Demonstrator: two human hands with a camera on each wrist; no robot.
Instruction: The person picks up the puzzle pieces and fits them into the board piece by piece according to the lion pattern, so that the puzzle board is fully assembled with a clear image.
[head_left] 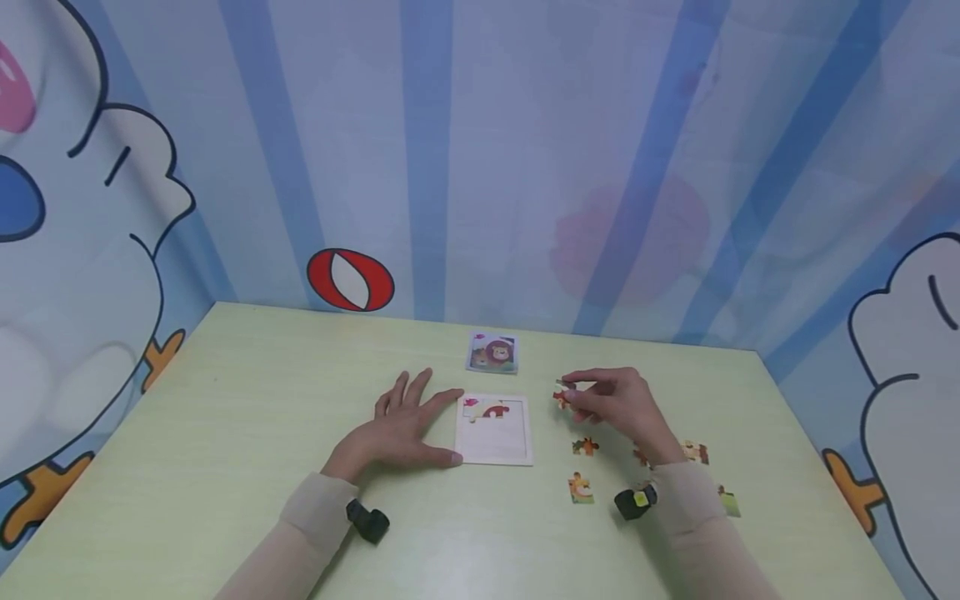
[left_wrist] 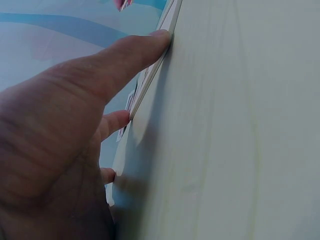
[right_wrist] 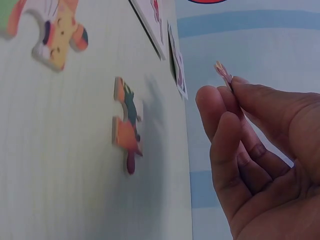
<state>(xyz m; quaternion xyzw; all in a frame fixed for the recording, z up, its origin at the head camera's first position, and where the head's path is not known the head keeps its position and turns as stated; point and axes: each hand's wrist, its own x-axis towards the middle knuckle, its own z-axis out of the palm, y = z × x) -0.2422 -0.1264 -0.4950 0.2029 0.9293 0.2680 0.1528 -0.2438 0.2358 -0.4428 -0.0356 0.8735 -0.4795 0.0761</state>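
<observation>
on the table point(head_left: 262, 375), the left hand point(head_left: 397, 435) is spread wide, the right hand point(head_left: 617, 402) narrow in a pinch. between them lies the tray point(head_left: 495, 442), which left thumb and finger touch; behind it, the card point(head_left: 492, 353). only part of the tray's top seems filled, the rest is bare. the pinched piece point(head_left: 561, 397) is not yet placed; several loose pieces point(head_left: 581, 489) lie at the right.

Pale table point(head_left: 217, 417) | white puzzle tray point(head_left: 495, 444), partly filled | lion picture card point(head_left: 492, 353) beyond it | loose jigsaw pieces point(head_left: 581, 489) at right
</observation>
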